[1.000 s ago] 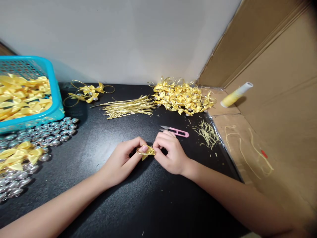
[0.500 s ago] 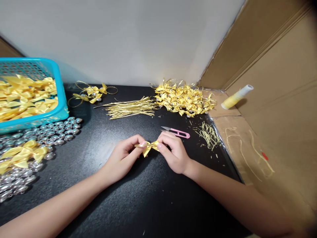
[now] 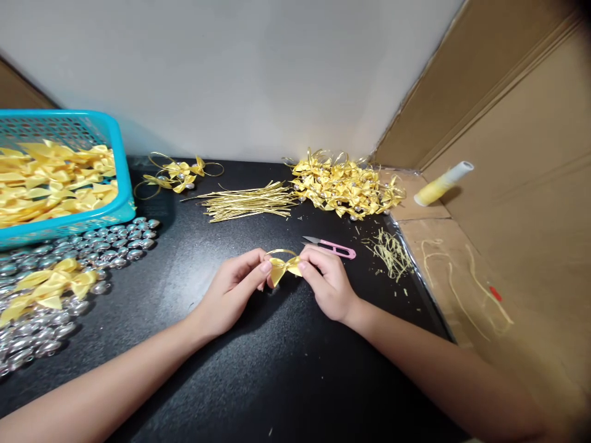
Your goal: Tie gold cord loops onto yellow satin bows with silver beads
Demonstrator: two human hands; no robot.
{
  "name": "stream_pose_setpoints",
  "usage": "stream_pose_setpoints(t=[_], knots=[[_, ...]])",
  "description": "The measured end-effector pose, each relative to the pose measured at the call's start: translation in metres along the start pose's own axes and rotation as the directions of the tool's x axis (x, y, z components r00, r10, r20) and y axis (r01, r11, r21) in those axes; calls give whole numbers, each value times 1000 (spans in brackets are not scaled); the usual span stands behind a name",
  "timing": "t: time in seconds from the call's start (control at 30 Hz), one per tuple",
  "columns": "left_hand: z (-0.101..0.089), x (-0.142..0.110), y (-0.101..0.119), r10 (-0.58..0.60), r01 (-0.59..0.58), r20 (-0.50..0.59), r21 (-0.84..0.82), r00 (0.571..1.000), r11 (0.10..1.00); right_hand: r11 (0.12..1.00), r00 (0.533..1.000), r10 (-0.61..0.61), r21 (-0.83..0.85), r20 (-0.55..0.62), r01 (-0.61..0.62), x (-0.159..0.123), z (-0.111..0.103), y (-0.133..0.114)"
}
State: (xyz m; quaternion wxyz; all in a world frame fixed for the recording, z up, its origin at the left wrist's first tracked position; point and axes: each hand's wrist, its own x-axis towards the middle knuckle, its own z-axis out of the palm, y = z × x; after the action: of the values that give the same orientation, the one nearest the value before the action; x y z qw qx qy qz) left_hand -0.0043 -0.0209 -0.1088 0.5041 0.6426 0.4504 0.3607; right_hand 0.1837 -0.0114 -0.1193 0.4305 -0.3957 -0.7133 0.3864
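Note:
A yellow ribbon bow (image 3: 279, 271) is stretched between my two hands over the black table. My left hand (image 3: 237, 285) pinches its left end between thumb and fingertips. The right end is pinched by my right hand (image 3: 329, 280). A loop of gold cord (image 3: 282, 251) arches above the bow, its ends hidden at the bow and fingers. Just beyond my right hand lies a pair of pink thread snips (image 3: 339, 249), blades pointing left.
A blue basket (image 3: 120, 166) of yellow bows stands at left, with silver beads (image 3: 117, 243) and loose bows (image 3: 58, 282) before it. Gold cords (image 3: 252, 202), finished bows (image 3: 344, 184), thread scraps (image 3: 392, 253) and a thread tube (image 3: 443, 183) lie beyond. Cardboard (image 3: 521, 154) borders the right.
The gold cord loop, seen edge-on at my left fingers before, now stands up above the bow. The bow has turned slightly in my hands, and the view has shifted a little left.

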Motion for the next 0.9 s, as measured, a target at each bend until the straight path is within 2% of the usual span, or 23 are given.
stream_pose_setpoints(t=[0.13,0.57,0.67,0.83,0.9], knots=[[-2,-1,-2,0,1,53,-3,999,1000,999,999,36,13,7,-36,0,-1,0],[3,0,-1,-21,30,-80,119,997,992,1000,1000,27,-11,-14,-27,-2,1,0],[4,2,2,0,12,-89,135,996,991,999,999,-17,-40,-48,16,-3,1,-1],[5,2,2,5,4,-52,170,999,985,980,979,-186,-94,-80,178,-3,0,-2],[5,2,0,-3,10,-41,182,999,983,978,973,-199,-79,-113,191,-3,0,-2]])
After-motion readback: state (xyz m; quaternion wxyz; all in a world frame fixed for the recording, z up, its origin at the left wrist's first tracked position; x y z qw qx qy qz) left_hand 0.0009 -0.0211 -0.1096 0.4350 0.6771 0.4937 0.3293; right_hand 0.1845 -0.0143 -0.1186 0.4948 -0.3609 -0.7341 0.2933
